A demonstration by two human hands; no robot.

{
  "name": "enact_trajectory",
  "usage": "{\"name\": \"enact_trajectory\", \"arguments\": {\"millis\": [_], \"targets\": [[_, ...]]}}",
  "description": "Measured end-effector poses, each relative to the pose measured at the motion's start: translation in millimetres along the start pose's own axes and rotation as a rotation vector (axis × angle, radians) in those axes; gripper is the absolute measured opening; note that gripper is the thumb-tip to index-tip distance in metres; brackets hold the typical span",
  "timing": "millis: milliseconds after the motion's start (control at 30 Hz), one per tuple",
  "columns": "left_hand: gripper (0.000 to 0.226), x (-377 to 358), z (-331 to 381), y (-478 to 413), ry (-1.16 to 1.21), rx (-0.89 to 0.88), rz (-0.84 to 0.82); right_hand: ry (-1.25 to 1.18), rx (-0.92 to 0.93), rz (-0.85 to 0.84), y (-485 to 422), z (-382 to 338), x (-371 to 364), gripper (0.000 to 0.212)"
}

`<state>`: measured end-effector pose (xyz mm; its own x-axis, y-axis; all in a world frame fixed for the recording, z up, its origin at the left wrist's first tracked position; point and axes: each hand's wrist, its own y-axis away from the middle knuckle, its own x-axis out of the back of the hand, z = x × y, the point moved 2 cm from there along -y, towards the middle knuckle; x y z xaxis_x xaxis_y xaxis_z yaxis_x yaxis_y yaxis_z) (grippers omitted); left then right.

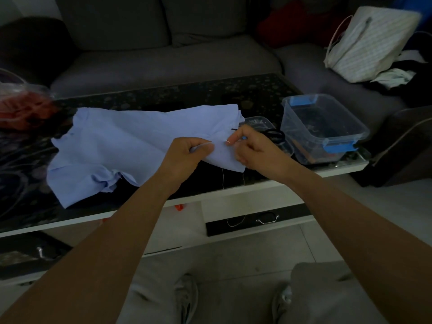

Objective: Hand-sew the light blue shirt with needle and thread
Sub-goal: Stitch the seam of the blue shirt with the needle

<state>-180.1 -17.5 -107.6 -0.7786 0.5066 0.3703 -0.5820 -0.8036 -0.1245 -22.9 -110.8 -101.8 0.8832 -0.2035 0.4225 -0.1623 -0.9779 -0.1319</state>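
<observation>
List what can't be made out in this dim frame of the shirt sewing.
Head view:
Needle: too small and dim to see where the right hand pinches the shirt.
Scissors: mostly hidden behind that hand.
Clear box contents: dark and blurred.
Red item: cut off by the left edge, blurred.

Light blue shirt (121,141), black speckled table (187,94).

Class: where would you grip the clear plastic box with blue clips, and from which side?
The clear plastic box is probably best taken at its two short ends, with fingers under the rim by the blue clips, coming from above. It stands upright and lidless, and its walls taper downward.
</observation>
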Motion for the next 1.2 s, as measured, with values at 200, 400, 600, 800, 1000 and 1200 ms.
{"name": "enact_trajectory", "arguments": {"millis": [200, 400, 600, 800, 1000, 1200], "targets": [[0.018, -0.6, 0.1, 0.1, 0.033, 0.013, 0.003, 0.130, 0.048, -0.029, 8.0, -1.7, 2.6, 0.024], [0.018, -2.3, -0.7, -1.0, 0.032, 0.020, 0.005, 0.144, 0.102, -0.007, 8.4, -1.8, 5.1, 0.024], [0.021, -0.8, -3.1, -1.6, 0.002, 0.018, 0.003, 0.171, 0.128, -0.016, 5.5, 1.5, 3.7, 0.024], [0.020, -1.8, -0.9, -0.1, -0.003, 0.019, -0.006, 0.162, 0.127, -0.021, 5.4, 0.8, 3.9, 0.024], [0.019, -1.6, 0.9, 1.3, -0.019, -0.009, -0.020, 0.194, 0.121, -0.017, 4.3, 2.3, 4.2, 0.024], [0.016, -2.1, 3.3, 3.3, -0.048, -0.062, -0.034, 0.219, 0.115, -0.014, 4.3, 1.5, 4.1, 0.023]]}}
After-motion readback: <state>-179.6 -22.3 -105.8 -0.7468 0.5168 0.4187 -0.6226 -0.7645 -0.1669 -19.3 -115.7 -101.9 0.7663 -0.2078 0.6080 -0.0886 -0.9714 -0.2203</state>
